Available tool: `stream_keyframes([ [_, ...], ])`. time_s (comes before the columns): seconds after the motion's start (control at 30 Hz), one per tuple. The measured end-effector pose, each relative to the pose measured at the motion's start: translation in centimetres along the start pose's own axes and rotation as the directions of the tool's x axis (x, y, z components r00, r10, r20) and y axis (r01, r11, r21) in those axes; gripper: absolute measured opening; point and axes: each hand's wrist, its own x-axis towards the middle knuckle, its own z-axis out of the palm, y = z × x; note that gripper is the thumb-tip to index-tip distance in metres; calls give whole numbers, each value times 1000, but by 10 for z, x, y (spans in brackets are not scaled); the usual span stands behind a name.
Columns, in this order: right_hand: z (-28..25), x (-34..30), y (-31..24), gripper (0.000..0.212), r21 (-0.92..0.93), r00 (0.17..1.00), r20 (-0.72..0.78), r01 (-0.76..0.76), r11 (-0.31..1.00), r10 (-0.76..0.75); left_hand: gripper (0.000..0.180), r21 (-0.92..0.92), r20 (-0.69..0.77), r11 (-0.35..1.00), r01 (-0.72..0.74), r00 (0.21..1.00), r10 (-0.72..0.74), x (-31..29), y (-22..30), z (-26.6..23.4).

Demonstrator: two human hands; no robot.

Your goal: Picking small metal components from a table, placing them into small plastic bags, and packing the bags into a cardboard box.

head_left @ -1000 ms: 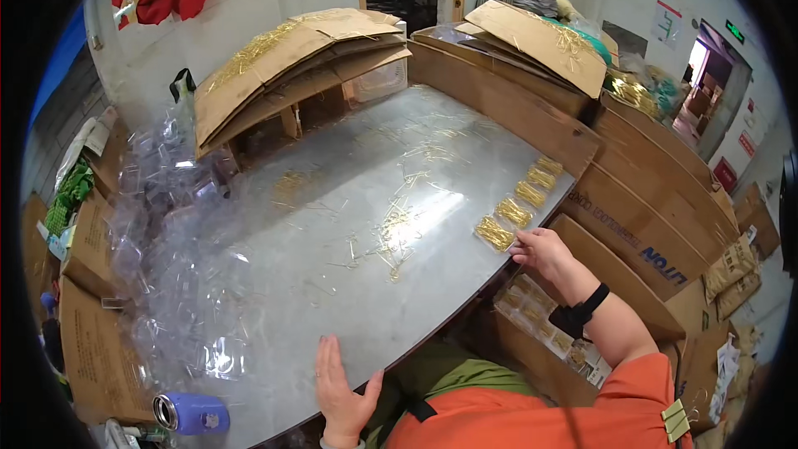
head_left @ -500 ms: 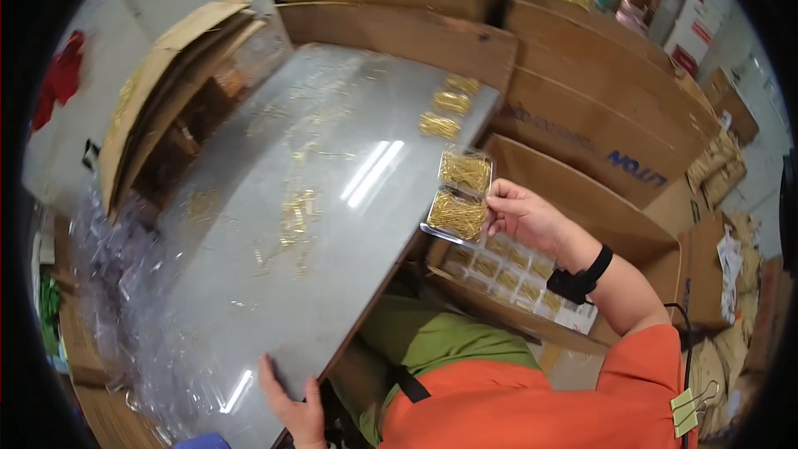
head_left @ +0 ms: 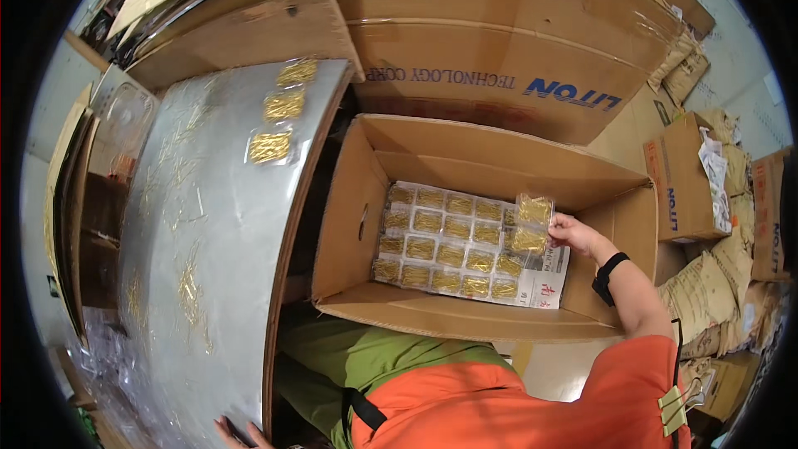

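Our right hand [head_left: 573, 233] pinches two small clear packs [head_left: 530, 224] of gold pins and holds them over the right end of the open cardboard box [head_left: 357, 224]. Rows of the same packs [head_left: 445, 241] lie flat inside. We should lay ours down flat, in line with the rows. Our left hand [head_left: 241, 432] rests flat on the near edge of the shiny table [head_left: 224, 224], gripping nothing.

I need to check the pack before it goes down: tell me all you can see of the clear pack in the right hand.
The clear pack is a small see-through plastic tray with two pockets of thin gold pins. The right hand pinches its right edge, holding it tilted inside the open cardboard box, just above the layer of packs.
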Motion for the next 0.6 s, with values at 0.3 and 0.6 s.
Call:
stream_keyframes([
  [0.3, -69, 22, 101, 11, 21, 959, -194, -205, 979, 205, 53, 174, -21, 966, -194, 980, 200, 9, 32, -7],
  [0.6, -98, 53, 127, 14, -69, 933, -231, -297, 952, 275, 49, 211, 163, 977, 22, 985, -57, 4, 27, -8],
])
